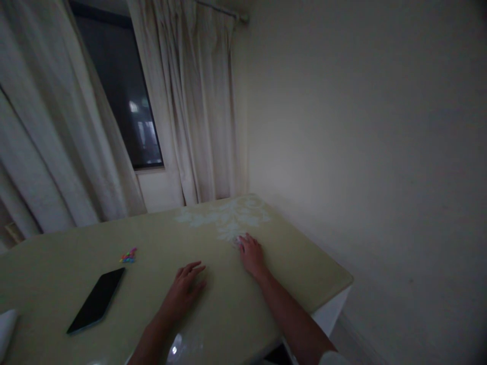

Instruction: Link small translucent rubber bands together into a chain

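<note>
The person's right hand (251, 253) is stretched toward the far right corner of the yellowish-green, glossy counter (297, 289), its fingertips at a small, whitish, partly see-through thing (236, 241). That thing lies at the near fringe of a pale leaf-and-scroll pattern (232, 215) filling the corner. The fingers are bent low over it, and I can't tell whether they pinch it or merely touch it; its exact shape is too small to make out.

The left hand (185, 285) is nearer the front edge, well apart from the right, its fingers loosely spread and the thumb standing away, with nothing between them. Over toward the counter's left side, a flat black rectangular device (98, 301) lies at a slant, and just beyond its far end sits a little heap of bright multicoloured pieces (128, 256). Pale, heavy curtains (207, 111) hang behind the far edge; a plain beige wall (361, 126) runs along the right edge.
</note>
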`<state>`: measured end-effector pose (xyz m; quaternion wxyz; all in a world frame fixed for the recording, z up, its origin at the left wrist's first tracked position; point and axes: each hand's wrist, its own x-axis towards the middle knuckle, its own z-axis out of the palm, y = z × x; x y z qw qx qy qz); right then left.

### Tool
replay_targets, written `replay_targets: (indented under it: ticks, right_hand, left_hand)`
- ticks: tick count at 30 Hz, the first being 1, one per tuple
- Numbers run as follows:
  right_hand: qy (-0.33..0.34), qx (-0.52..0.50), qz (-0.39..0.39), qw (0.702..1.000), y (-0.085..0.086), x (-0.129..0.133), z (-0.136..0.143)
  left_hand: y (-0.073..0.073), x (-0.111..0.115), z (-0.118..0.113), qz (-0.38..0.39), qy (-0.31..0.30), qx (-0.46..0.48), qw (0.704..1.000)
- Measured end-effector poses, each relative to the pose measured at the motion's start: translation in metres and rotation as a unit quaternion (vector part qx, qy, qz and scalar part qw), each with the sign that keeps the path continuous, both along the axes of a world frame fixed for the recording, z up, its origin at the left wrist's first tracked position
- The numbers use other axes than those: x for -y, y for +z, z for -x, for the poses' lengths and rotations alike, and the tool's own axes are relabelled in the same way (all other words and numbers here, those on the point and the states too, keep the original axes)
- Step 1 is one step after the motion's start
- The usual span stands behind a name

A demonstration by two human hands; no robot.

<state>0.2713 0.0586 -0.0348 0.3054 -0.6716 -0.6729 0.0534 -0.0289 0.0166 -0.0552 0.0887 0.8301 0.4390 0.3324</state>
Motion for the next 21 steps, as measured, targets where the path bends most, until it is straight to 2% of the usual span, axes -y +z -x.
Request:
replay_targets:
  ticks: [2,5,8,10,12,14,21]
  right_hand:
    - [-0.023,0.000,-0.008,1.000,-0.001,-0.003,-0.006]
    - [0.026,0.021,-0.052,0.998,-0.006,-0.002,0.000]
    - [0.138,0.044,-0.097,0.985,-0.009,0.005,0.014]
    - [0.239,0.057,-0.080,0.966,-0.009,0.011,0.023]
    - [0.309,0.064,-0.042,0.948,-0.008,0.015,0.029]
    - [0.326,0.053,-0.019,0.944,-0.007,0.016,0.030]
    - [0.311,0.003,-0.007,0.951,-0.005,0.015,0.027]
  left_hand:
    - [0.002,0.001,-0.001,0.012,-0.010,-0.004,1.000]
    - [0.004,0.001,-0.002,0.018,-0.018,-0.008,1.000]
    - [0.005,0.002,-0.002,0.018,-0.018,-0.007,1.000]
    - [0.006,0.002,-0.002,0.022,-0.018,-0.009,1.000]
    - [0.007,0.002,-0.002,0.027,-0.013,-0.014,0.999]
    - [0.007,0.003,-0.002,0.029,-0.007,-0.014,0.999]
    - [0.007,0.003,-0.002,0.026,-0.002,-0.006,1.000]
